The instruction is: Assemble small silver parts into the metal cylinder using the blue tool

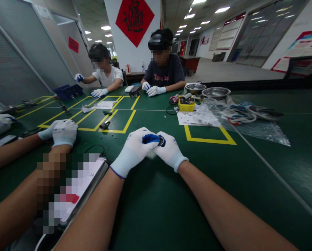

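My left hand (pixel 135 148) and my right hand (pixel 169 150), both in white gloves with blue-coated fingers, meet over the green table. Between their closed fingers is a small dark round part with a metallic rim (pixel 161 141). Most of it is hidden by the gloves, so its kind does not show. A blurred, whitish see-through thing (pixel 151 154) shows just below the fingers; what it is I cannot make out. Left of my hands, a dark cylindrical part (pixel 104 125) lies by the yellow tape, with several tiny dark bits (pixel 112 135) near it.
A co-worker's gloved hands (pixel 65 132) rest at my left, beside a phone (pixel 85 188). Two more people sit across the table. Ahead to the right are a yellow bin of parts (pixel 186 106), metal bowls (pixel 215 92), plastic bags (pixel 265 127) and cables. A blue bin (pixel 68 91) stands far left.
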Available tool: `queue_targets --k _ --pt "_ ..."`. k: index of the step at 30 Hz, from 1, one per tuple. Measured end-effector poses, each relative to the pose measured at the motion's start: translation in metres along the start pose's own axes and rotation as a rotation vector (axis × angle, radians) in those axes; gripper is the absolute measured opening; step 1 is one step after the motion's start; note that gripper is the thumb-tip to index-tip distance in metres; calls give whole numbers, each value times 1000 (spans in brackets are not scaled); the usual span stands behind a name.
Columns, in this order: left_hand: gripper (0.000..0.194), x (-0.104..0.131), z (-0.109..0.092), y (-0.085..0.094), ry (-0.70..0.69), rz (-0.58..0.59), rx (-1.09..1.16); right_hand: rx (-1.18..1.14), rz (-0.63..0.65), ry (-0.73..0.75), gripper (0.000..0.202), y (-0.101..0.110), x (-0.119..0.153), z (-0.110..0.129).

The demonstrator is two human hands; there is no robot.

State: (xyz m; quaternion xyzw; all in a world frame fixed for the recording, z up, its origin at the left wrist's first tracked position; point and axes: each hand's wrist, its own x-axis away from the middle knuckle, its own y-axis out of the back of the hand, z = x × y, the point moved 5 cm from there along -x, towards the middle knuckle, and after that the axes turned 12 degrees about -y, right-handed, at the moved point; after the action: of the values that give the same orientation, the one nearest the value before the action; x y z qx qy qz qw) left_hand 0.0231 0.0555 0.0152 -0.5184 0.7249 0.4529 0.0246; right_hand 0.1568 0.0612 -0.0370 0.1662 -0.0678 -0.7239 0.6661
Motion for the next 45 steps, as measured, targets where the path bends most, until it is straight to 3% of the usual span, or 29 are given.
queue_targets --k 7,17,24,32,37,45 --pt "6 -1 -2 -3 -22 67 22 39 96 -20 17 -5 3 2" --pt "12 0 6 -8 42 68 26 150 92 -7 20 -7 0 -2" --pt "12 -3 -3 -13 -163 197 -274 124 108 -63 16 -8 1 -3" --pt "12 -2 -10 -14 -210 245 -373 168 107 -102 13 -8 0 -5" --pt "10 -2 -8 -18 -72 184 -398 164 79 -77 13 -7 0 -7" --pt "9 -1 7 -19 260 -24 -14 212 -22 49 14 -4 2 0"
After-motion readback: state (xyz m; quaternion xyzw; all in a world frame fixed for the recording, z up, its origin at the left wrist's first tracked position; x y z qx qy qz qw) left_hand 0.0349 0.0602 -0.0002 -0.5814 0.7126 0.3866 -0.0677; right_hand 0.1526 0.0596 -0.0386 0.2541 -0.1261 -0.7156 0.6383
